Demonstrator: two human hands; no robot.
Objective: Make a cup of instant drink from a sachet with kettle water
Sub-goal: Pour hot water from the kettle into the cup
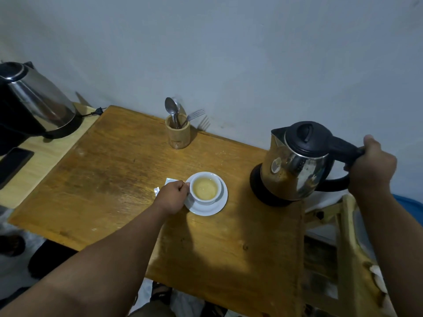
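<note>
A white cup point(206, 188) holding pale yellowish liquid stands on a white saucer point(207, 208) in the middle of the wooden table point(109, 170). My left hand point(172, 196) is closed on the cup's handle at its left side. A torn white sachet point(163, 186) lies partly hidden behind that hand. My right hand point(372, 167) grips the black handle of a steel kettle point(295, 162), which rests at the table's right edge, upright, spout pointing left toward the wall.
A wooden holder point(178, 133) with spoons and a fork stands at the back by the wall. A second steel kettle point(34, 99) and a dark phone point(13, 164) sit on a lighter side table at left. A wooden chair frame point(348, 236) is at the right.
</note>
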